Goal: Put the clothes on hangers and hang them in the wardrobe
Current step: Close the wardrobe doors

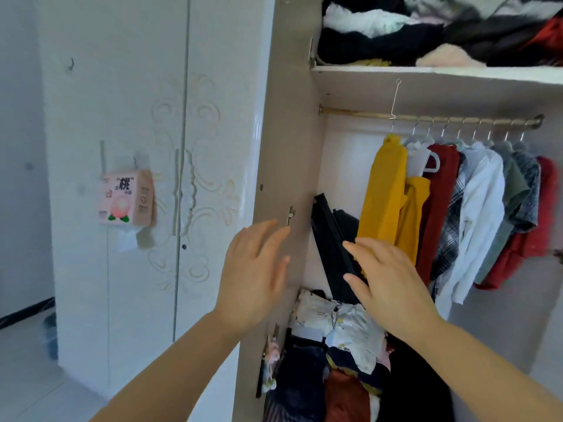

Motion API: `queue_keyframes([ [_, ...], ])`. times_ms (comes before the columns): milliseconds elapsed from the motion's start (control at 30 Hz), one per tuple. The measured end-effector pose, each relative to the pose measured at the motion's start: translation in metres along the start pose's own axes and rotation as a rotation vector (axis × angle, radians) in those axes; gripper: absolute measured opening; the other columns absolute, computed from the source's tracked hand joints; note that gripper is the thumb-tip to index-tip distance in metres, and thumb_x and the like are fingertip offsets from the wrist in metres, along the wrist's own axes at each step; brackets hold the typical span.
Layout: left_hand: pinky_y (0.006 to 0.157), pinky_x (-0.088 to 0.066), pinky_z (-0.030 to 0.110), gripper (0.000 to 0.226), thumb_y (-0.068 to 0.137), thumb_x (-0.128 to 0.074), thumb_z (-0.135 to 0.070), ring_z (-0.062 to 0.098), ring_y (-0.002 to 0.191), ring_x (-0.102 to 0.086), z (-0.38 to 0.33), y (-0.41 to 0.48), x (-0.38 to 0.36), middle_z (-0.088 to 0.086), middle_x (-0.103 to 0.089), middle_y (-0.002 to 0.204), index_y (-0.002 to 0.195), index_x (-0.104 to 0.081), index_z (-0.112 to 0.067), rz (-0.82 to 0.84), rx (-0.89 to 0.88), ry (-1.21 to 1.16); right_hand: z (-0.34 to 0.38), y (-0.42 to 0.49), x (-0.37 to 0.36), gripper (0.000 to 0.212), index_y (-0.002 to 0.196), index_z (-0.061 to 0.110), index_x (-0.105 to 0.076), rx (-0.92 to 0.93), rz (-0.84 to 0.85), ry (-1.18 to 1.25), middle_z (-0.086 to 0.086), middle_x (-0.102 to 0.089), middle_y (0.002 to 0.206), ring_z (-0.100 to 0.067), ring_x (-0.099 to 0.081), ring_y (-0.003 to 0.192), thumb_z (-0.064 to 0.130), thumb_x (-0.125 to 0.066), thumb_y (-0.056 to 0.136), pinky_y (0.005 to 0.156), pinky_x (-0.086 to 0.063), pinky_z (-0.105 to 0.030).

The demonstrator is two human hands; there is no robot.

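The wardrobe stands open with a metal rail (350, 111) under a shelf. Several garments hang on hangers along the rail's right part: a yellow top (385, 190), a dark red one (438, 205), a white shirt (481, 208), grey ones and a red one (545, 208). A heap of loose clothes (338, 345) fills the wardrobe floor. My left hand (253, 278) is raised with straight fingers in front of the open door's edge, holding nothing. My right hand (393, 281) is spread, empty, in front of a black flat object (327, 236) leaning in the corner.
The upper shelf (426, 71) is stuffed with folded and crumpled clothes. The open door panel (286, 147) stands just left of my hands. A closed white door (146, 147) with a pink tissue pack (126, 197) hanging on it is further left. The rail's left part is bare.
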State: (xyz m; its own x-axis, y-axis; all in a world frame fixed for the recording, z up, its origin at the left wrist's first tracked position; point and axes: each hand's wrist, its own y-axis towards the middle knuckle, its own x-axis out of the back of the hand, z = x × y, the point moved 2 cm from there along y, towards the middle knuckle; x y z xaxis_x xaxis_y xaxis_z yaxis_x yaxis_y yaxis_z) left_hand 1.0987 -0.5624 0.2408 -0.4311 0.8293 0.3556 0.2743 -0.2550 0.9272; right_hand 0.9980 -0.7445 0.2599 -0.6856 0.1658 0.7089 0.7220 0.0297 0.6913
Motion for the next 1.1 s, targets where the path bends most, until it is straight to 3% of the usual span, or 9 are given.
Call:
queue_keyframes([
  [100, 0.105, -0.031, 0.036, 0.044, 0.09, -0.051, -0.022, 0.026, 0.124, -0.045, 0.014, 0.014, 0.016, 0.012, -0.05, 0.135, 0.131, -0.048, -0.007, -0.1, 0.075, 0.021, 0.018, 0.018, 0.028, 0.047, 0.127, 0.009, -0.055, 0.05, -0.096, 0.014, -0.011, -0.057, 0.123, -0.029, -0.053, 0.116, 0.02, -0.068, 0.083, 0.097, -0.04, -0.041],
  [233, 0.109, -0.01, 0.022, 0.056, 0.096, -0.042, -0.032, 0.015, 0.14, -0.02, 0.046, 0.039, 0.011, 0.002, -0.026, 0.152, 0.146, -0.023, -0.014, -0.012, 0.321, -0.113, 0.042, 0.044, 0.053, 0.046, 0.132, 0.013, -0.05, 0.082, -0.123, 0.043, -0.007, -0.052, 0.129, -0.025, -0.046, 0.121, 0.024, -0.06, 0.088, 0.102, -0.036, -0.038],
  [433, 0.101, -0.017, 0.014, 0.065, 0.093, -0.031, -0.048, 0.0, 0.127, -0.027, 0.088, 0.076, -0.025, -0.009, -0.032, 0.142, 0.146, -0.019, -0.012, 0.141, 0.367, -0.369, 0.065, 0.087, 0.058, 0.047, 0.135, 0.016, -0.046, 0.096, -0.179, -0.014, -0.003, -0.049, 0.133, -0.021, -0.041, 0.126, 0.028, -0.056, 0.09, 0.106, -0.03, -0.035],
  [500, 0.105, -0.013, 0.015, 0.061, 0.097, -0.033, -0.042, -0.001, 0.134, -0.019, 0.098, 0.081, -0.034, -0.016, -0.019, 0.149, 0.148, -0.008, -0.021, 0.186, 0.363, -0.512, 0.071, 0.107, 0.054, 0.047, 0.135, 0.017, -0.046, 0.084, -0.198, -0.026, -0.002, -0.049, 0.133, -0.02, -0.041, 0.126, 0.028, -0.056, 0.091, 0.108, -0.03, -0.036],
  [567, 0.106, -0.012, 0.014, 0.058, 0.097, -0.034, -0.04, -0.008, 0.132, -0.015, 0.108, 0.08, -0.04, -0.026, -0.009, 0.144, 0.145, -0.003, -0.034, 0.188, 0.326, -0.6, 0.078, 0.13, 0.05, 0.047, 0.135, 0.017, -0.046, 0.081, -0.214, -0.058, -0.002, -0.048, 0.134, -0.019, -0.04, 0.127, 0.028, -0.055, 0.091, 0.108, -0.028, -0.033],
  [700, 0.09, -0.011, -0.01, 0.048, 0.087, -0.031, -0.052, -0.037, 0.112, -0.012, 0.118, 0.081, -0.042, -0.046, -0.013, 0.129, 0.129, -0.008, -0.053, 0.189, 0.194, -0.755, 0.093, 0.177, 0.047, 0.045, 0.135, 0.017, -0.046, 0.061, -0.284, -0.09, -0.004, -0.047, 0.136, -0.019, -0.037, 0.129, 0.026, -0.053, 0.092, 0.106, -0.023, -0.026],
  [867, 0.092, -0.013, -0.009, 0.05, 0.085, -0.025, -0.055, -0.034, 0.115, -0.013, 0.105, 0.085, -0.065, -0.046, -0.016, 0.128, 0.13, -0.003, -0.056, 0.281, 0.031, -0.785, 0.099, 0.21, 0.045, 0.039, 0.129, 0.011, -0.052, 0.169, -0.381, -0.277, -0.012, -0.053, 0.131, -0.029, -0.046, 0.123, 0.022, -0.055, 0.092, 0.103, -0.034, -0.037],
  [967, 0.088, -0.008, -0.011, 0.046, 0.092, -0.026, -0.046, -0.038, 0.108, -0.01, 0.086, 0.091, -0.089, -0.047, -0.012, 0.122, 0.126, 0.004, -0.057, 0.304, -0.084, -0.775, 0.079, 0.215, 0.037, 0.039, 0.127, 0.007, -0.054, 0.193, -0.285, -0.415, -0.017, -0.053, 0.13, -0.035, -0.047, 0.122, 0.019, -0.058, 0.09, 0.105, -0.033, -0.045],
  [1100, 0.095, 0.008, -0.006, 0.059, 0.098, -0.037, -0.032, -0.033, 0.116, 0.004, 0.055, 0.1, -0.123, -0.028, -0.015, 0.139, 0.128, 0.01, -0.052, 0.303, -0.243, -0.715, 0.025, 0.203, 0.028, 0.046, 0.139, 0.013, -0.04, 0.046, -0.032, -0.599, -0.012, -0.037, 0.145, -0.028, -0.026, 0.137, 0.03, -0.041, 0.097, 0.115, -0.005, -0.04],
])
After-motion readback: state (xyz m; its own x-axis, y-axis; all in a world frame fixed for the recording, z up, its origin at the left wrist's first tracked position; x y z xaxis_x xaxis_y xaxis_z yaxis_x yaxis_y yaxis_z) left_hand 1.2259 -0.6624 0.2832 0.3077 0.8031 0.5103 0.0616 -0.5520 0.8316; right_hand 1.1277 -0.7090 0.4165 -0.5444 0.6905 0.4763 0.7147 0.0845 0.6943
